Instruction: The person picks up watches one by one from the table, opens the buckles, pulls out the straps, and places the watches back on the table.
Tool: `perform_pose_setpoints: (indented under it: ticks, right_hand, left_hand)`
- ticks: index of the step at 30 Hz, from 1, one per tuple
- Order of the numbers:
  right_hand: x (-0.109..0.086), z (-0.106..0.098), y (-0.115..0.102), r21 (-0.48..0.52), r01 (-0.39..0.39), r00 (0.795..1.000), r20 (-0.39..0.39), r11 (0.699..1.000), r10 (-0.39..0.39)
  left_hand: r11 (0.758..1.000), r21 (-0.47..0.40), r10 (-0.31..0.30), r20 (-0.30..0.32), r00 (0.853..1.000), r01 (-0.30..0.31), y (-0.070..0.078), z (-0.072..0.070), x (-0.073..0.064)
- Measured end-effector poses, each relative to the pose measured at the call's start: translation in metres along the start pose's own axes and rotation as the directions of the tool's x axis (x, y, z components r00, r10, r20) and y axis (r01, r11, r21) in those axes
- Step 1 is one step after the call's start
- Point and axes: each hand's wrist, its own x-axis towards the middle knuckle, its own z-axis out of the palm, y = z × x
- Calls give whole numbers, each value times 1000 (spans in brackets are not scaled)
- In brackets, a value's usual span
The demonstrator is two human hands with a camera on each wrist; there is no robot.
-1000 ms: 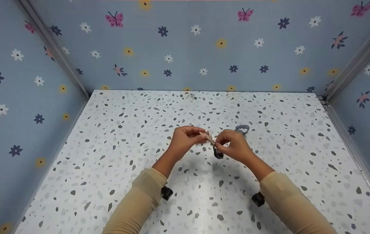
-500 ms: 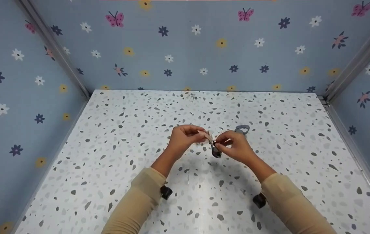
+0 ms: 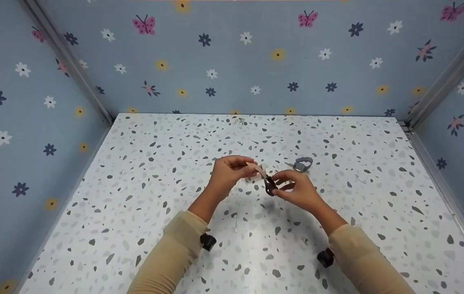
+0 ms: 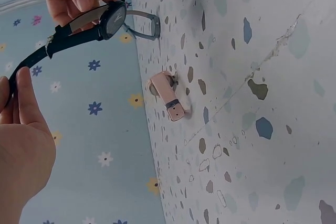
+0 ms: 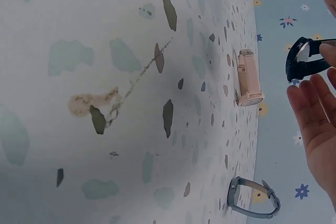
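A dark wristwatch point(image 3: 270, 187) is held up between both hands over the speckled table. With thumb and fingers, my left hand point(image 3: 227, 173) pinches the free end of its strap, seen at the lower left of the left wrist view. My right hand point(image 3: 299, 191) holds the same watch near its case point(image 4: 113, 19), fingers on one side and thumb on the other. The buckle point(image 4: 50, 46) sits along the strap between the hands. In the right wrist view, the right hand's fingers point(image 5: 315, 98) lie just under the dark strap.
On the table point(image 3: 154, 183) beneath the hands lies a pink wristwatch point(image 4: 168, 95), largely hidden in the head view. A grey-blue wristwatch point(image 3: 303, 164) rests just beyond the right hand. Flower-patterned panels point(image 3: 236, 61) stand at the back and sides.
The right hand's fingers have spread and moved from the strap to around the watch case, shifting slightly nearer the person. More of the grey-blue watch shows. The left hand keeps its pinch.
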Motion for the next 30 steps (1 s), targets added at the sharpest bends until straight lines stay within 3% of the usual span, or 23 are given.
perform_pose_setpoints:
  ticks: [13,19,24,30]
  right_hand:
    - [-7,9,16,162,-124,988,-76,979,137]
    - [-5,14,40,280,-205,965,-101,938,242]
    - [-5,15,49,322,-253,942,-132,912,308]
    - [-6,14,50,323,-228,947,-148,919,287]
  left_hand:
    - [997,-82,1,-39,999,-4,0,2,0]
    - [993,-121,1,-43,999,-6,-2,3,0]
    - [995,-99,21,-37,999,-25,-2,2,0]
    - [997,-48,52,-16,998,-53,-2,0,-1]
